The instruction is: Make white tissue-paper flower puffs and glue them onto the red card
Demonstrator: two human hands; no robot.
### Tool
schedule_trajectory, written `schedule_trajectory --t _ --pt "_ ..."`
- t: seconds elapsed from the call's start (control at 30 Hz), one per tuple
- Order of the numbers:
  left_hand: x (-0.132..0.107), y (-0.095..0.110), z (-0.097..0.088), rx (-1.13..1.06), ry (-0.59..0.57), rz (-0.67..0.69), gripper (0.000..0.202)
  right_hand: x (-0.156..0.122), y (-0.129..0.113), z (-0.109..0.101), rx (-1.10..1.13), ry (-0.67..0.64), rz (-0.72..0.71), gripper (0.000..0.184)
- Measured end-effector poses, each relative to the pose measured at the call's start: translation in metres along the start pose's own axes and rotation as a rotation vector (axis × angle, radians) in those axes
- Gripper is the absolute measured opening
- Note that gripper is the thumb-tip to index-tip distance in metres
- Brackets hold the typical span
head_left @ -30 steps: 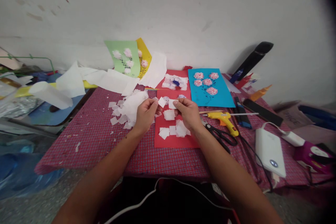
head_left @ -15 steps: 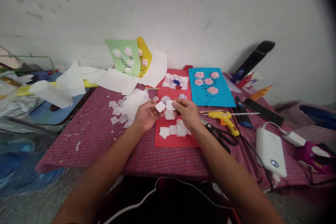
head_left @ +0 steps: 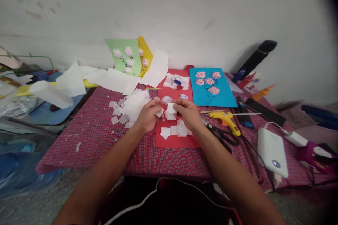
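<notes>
Between the thumb and fingers of my left hand (head_left: pixel 149 115) is a small white paper square (head_left: pixel 159 112), tilted and partly hidden by the thumb. My right hand (head_left: pixel 188 112) pinches another white paper square (head_left: pixel 171 107) at its right edge. Both hands are held close together above a red sheet (head_left: pixel 169 142). Several more white squares (head_left: pixel 174 130) lie on that sheet in a row. Behind the fingers, two speckled paper flowers (head_left: pixel 167 100) sit on the red sheet. A heap of white paper pieces (head_left: pixel 134 107) lies left of my left hand.
Right of my hands lie black scissors (head_left: pixel 220 135), a yellow glue gun (head_left: pixel 224 119) and a white power bank (head_left: pixel 272 153) with cables. A blue card (head_left: pixel 229 96) with paper flowers is behind them. Green card (head_left: pixel 123 44) leans on the wall; a paper roll (head_left: pixel 51 94) lies left.
The square in my left hand has turned and drawn back under the thumb, and the left fingers have curled more. My right hand has stayed almost still with its square.
</notes>
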State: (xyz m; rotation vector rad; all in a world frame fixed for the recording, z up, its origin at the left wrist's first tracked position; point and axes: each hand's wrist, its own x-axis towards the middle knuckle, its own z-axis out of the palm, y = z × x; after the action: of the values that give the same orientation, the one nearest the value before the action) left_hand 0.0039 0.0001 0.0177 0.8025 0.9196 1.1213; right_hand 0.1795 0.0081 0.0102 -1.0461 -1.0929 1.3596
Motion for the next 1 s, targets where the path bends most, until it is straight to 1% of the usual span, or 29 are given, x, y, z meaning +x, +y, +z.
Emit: schedule_trajectory --t 0.07,0.1,0.23,0.37,0.5,0.57,0.67,0.7,0.73,0.8,0.87,1.0 --pt "0.0 0.0 0.001 0.009 -0.039 -0.038 0.021 0.0 -0.001 0.0 0.014 -0.008 0.01 0.019" --pt "0.0 0.0 0.001 0.006 -0.051 -0.052 0.019 -0.001 -0.001 0.0 0.018 -0.013 0.013 0.019" --pt "-0.001 -0.002 0.0 0.005 -0.088 -0.065 0.023 -0.002 -0.001 0.0 0.009 -0.024 -0.001 0.021" --pt "-0.002 -0.004 -0.001 0.064 -0.143 -0.054 0.022 -0.001 0.0 0.0 -0.022 -0.001 -0.019 0.024" --pt "-0.002 -0.006 -0.001 0.099 -0.132 -0.034 0.021 0.001 0.003 0.0 -0.045 0.0 -0.021 0.027" --pt "-0.001 -0.006 -0.001 0.085 -0.109 -0.017 0.02 0.0 0.003 -0.001 -0.12 0.017 -0.091 0.024" --pt "0.0 -0.006 -0.001 0.064 -0.065 0.005 0.019 -0.004 0.0 -0.002 -0.388 0.093 -0.334 0.013" --pt "0.0 -0.006 -0.001 0.063 -0.053 0.012 0.019 -0.005 -0.001 -0.002 -0.485 0.096 -0.41 0.008" --pt "0.0 -0.007 -0.001 0.066 -0.046 0.02 0.019 -0.007 -0.002 -0.001 -0.56 0.067 -0.461 0.003" --pt "0.0 -0.007 -0.001 0.075 -0.055 0.033 0.017 -0.01 -0.004 0.0 -0.637 -0.019 -0.516 0.003" --pt "0.0 -0.006 0.0 0.08 -0.072 0.045 0.016 -0.011 -0.003 0.002 -0.67 -0.073 -0.545 0.004" --pt "0.001 -0.006 -0.002 0.063 -0.083 0.035 0.017 -0.01 0.0 0.004 -0.706 -0.079 -0.544 0.01"
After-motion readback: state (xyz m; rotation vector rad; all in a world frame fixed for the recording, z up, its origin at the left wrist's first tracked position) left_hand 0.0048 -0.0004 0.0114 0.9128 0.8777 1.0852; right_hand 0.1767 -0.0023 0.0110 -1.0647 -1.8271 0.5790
